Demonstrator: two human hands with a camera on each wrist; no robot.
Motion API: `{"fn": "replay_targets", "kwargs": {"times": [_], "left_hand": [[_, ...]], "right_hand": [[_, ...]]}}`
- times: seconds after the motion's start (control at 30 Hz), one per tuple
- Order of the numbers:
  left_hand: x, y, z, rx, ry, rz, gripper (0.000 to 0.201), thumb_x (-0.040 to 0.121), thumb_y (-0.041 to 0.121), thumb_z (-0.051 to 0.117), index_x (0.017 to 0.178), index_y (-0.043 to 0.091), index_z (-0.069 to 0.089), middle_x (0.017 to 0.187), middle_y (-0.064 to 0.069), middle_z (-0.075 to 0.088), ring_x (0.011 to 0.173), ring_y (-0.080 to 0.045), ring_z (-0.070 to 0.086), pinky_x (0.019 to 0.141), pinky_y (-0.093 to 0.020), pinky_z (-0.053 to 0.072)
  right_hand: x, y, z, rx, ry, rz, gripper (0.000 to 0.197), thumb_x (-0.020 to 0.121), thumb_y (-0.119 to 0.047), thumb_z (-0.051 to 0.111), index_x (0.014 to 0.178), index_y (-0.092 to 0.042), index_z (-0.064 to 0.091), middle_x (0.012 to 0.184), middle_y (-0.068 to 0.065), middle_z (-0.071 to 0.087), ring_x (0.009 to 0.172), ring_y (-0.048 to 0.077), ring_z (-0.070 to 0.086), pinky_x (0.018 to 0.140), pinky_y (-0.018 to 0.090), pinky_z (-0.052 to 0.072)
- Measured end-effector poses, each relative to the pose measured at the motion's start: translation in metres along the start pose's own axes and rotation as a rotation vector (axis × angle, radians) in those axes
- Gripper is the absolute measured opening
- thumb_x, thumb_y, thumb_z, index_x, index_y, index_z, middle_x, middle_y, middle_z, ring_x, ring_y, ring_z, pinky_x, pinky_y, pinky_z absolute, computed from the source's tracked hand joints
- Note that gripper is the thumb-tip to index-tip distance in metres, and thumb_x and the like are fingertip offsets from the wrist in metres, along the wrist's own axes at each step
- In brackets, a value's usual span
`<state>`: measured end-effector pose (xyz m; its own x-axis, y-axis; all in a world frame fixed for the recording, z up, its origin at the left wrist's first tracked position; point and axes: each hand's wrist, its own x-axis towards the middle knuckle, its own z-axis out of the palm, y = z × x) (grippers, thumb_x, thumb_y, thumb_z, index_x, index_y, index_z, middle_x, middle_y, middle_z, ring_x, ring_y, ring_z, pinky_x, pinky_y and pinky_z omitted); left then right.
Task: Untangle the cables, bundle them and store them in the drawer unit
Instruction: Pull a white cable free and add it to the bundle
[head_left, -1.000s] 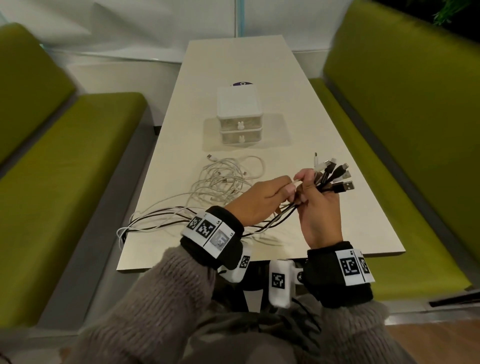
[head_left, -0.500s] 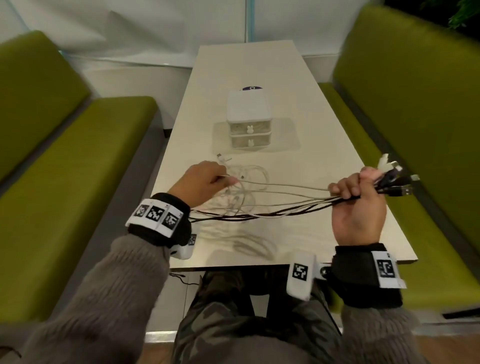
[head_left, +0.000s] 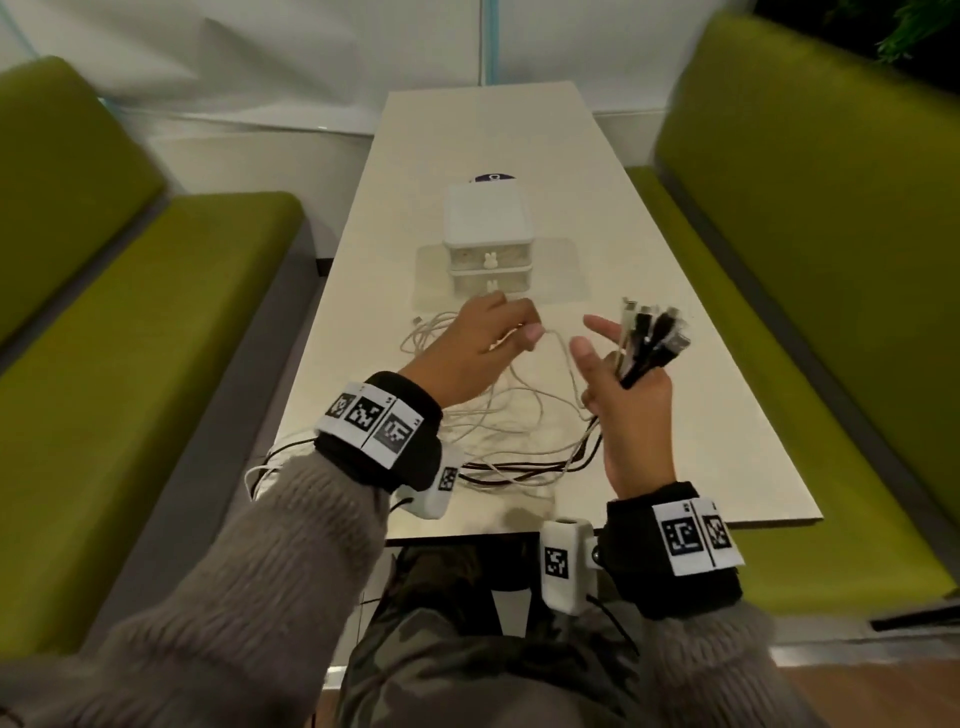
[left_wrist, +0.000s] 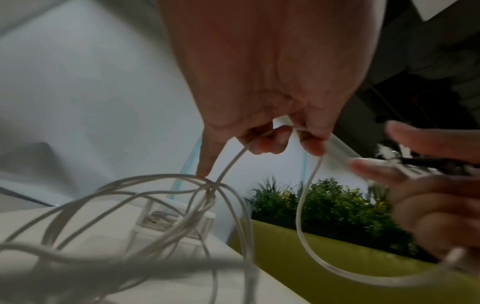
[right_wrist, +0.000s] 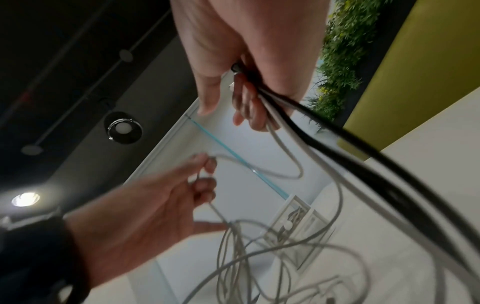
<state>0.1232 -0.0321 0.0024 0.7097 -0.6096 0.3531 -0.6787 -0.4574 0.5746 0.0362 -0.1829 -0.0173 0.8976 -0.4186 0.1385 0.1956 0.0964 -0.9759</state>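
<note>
Sitting at the table (head_left: 649, 218), the person works over a tangle of cables (head_left: 498, 410) spread on its near end. The right hand (head_left: 631, 410) is raised, palm toward the face, its lower fingers curled round a bunch of black and white cables whose plugs (head_left: 654, 332) fan out above the fist; the thumb and forefinger stick out loose. From that fist the black and white leads drop down and run along the table's near edge toward the left wrist.

The left hand (head_left: 478, 348) hovers over the pile with fingers curled, pinching a single white cable (left_wrist: 306, 205) between thumb and fingertips. That cable sags in a loop between the two hands and joins the bunch in the right one. Below the left hand, more white loops lie crossed over each other on the tabletop.

Just beyond the hands stands the drawer unit (head_left: 488, 228), small and white, two drawers stacked, both shut, each with a little white knob. Green benches (head_left: 156, 322) run down both sides of the table.
</note>
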Motion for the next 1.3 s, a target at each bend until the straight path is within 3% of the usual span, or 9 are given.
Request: {"fn": "replay_targets", "kwargs": {"times": [0.13, 0.27, 0.43, 0.57, 0.67, 0.9, 1.03, 1.2, 1.3], "left_hand": [[0.004, 0.015, 0.009, -0.09, -0.022, 0.039, 0.032, 0.093, 0.039, 0.037, 0.089, 0.017, 0.059, 0.08, -0.009, 0.051, 0.076, -0.011, 0.041, 0.07, -0.016, 0.031], [-0.007, 0.015, 0.009, -0.166, -0.066, -0.04, 0.036, 0.094, 0.041, 0.034, 0.08, 0.014, 0.054, 0.077, 0.002, 0.054, 0.077, -0.013, 0.048, 0.074, -0.023, 0.036], [-0.039, -0.009, 0.02, -0.085, -0.184, -0.202, 0.024, 0.099, 0.026, 0.041, 0.084, 0.013, 0.055, 0.08, 0.009, 0.056, 0.077, -0.004, 0.05, 0.071, -0.011, 0.035], [-0.069, -0.049, 0.018, 0.077, -0.363, -0.386, 0.023, 0.1, 0.02, 0.035, 0.089, 0.006, 0.05, 0.091, -0.005, 0.06, 0.086, -0.022, 0.054, 0.066, -0.021, 0.035], [-0.069, -0.065, 0.014, 0.033, -0.333, -0.467, 0.022, 0.101, 0.019, 0.032, 0.103, 0.005, 0.05, 0.112, -0.006, 0.06, 0.102, -0.022, 0.055, 0.08, -0.026, 0.037], [0.002, -0.067, -0.011, -0.083, -0.079, -0.39, 0.035, 0.098, -0.001, 0.025, 0.07, 0.018, 0.037, 0.072, 0.003, 0.038, 0.071, -0.002, 0.041, 0.076, -0.019, 0.031], [0.031, -0.05, -0.046, 0.042, 0.115, -0.222, 0.025, 0.094, 0.006, 0.03, 0.075, 0.008, 0.046, 0.076, -0.005, 0.043, 0.08, -0.019, 0.039, 0.075, -0.02, 0.029], [0.016, -0.029, -0.049, -0.137, -0.12, -0.409, 0.023, 0.096, 0.031, 0.032, 0.084, 0.016, 0.045, 0.074, 0.008, 0.043, 0.073, -0.012, 0.043, 0.078, -0.034, 0.04], [0.008, -0.016, -0.036, -0.303, -0.045, -0.407, 0.021, 0.086, 0.033, 0.028, 0.067, 0.026, 0.034, 0.07, 0.01, 0.037, 0.064, -0.008, 0.034, 0.069, -0.03, 0.033]], "right_hand": [[0.002, 0.0, 0.011, -0.124, -0.071, 0.042, 0.041, 0.077, -0.047, 0.068, 0.093, -0.009, 0.069, 0.054, -0.003, 0.038, 0.051, 0.01, 0.035, 0.055, 0.03, 0.033], [0.009, 0.004, 0.006, -0.204, -0.002, 0.038, 0.023, 0.089, -0.035, 0.063, 0.069, -0.025, 0.062, 0.048, -0.016, 0.051, 0.053, 0.004, 0.044, 0.063, 0.028, 0.037], [0.009, 0.004, -0.007, 0.043, 0.118, 0.039, 0.029, 0.095, -0.025, 0.057, 0.066, -0.018, 0.056, 0.054, -0.01, 0.043, 0.047, 0.005, 0.034, 0.048, 0.019, 0.031], [0.017, -0.019, -0.032, 0.403, 0.252, 0.041, 0.024, 0.098, -0.02, 0.052, 0.074, -0.018, 0.053, 0.054, -0.011, 0.045, 0.048, 0.005, 0.035, 0.049, 0.018, 0.034], [0.02, -0.027, -0.046, 0.468, 0.282, 0.003, 0.028, 0.098, -0.03, 0.05, 0.074, -0.017, 0.051, 0.051, -0.01, 0.036, 0.047, 0.007, 0.03, 0.049, 0.02, 0.031], [0.017, -0.018, -0.043, 0.326, 0.343, 0.04, 0.032, 0.1, -0.036, 0.045, 0.074, -0.018, 0.049, 0.047, -0.013, 0.03, 0.044, 0.005, 0.026, 0.043, 0.018, 0.027], [0.017, -0.009, -0.047, 0.202, 0.393, 0.049, 0.03, 0.099, -0.036, 0.047, 0.075, -0.019, 0.051, 0.043, -0.014, 0.034, 0.041, 0.003, 0.031, 0.041, 0.017, 0.029], [0.016, 0.005, -0.036, 0.09, 0.372, 0.097, 0.025, 0.097, -0.034, 0.052, 0.088, -0.012, 0.058, 0.05, -0.014, 0.043, 0.041, 0.003, 0.033, 0.041, 0.017, 0.031], [0.016, 0.007, -0.026, 0.023, 0.321, 0.112, 0.019, 0.095, -0.028, 0.056, 0.092, -0.01, 0.061, 0.059, -0.008, 0.046, 0.041, 0.004, 0.033, 0.04, 0.018, 0.031]]}}
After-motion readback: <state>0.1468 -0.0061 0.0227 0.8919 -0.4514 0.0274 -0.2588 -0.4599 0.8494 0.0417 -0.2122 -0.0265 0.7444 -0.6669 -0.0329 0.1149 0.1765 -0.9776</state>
